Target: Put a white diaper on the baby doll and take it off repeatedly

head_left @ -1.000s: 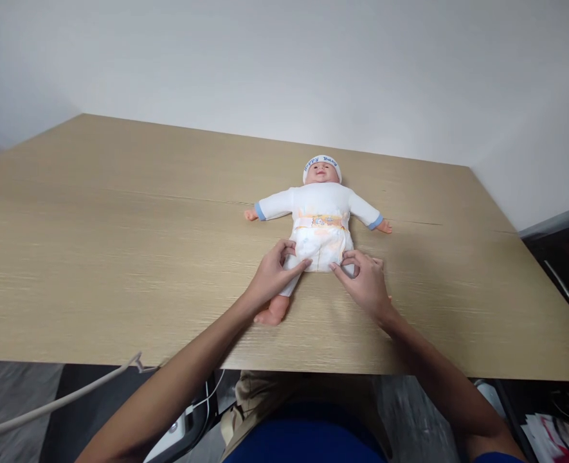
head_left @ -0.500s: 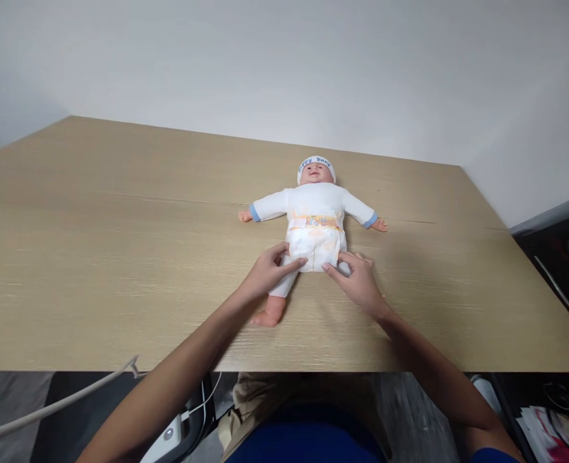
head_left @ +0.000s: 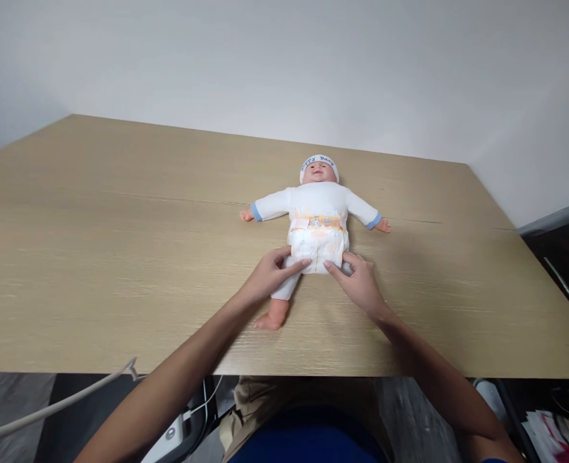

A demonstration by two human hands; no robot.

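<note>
A baby doll in a white suit with blue cuffs and a lettered white cap lies on its back, arms spread, head away from me. Round its hips is a white diaper with an orange patterned waistband. At the diaper's left leg edge, my left hand pinches the material between thumb and fingers. My right hand grips the opposite leg edge the same way. One bare doll foot points toward me on the left; the other leg is mostly hidden behind my right hand.
The doll lies on a wide wooden table against a pale wall. A light-coloured cable hangs at the near left edge. Below are a white power strip and, at right, a dark shelf with papers.
Both hands stay on the diaper's leg edges with only slight finger movement. The whole view has shifted a little, so the doll appears slightly further right.
</note>
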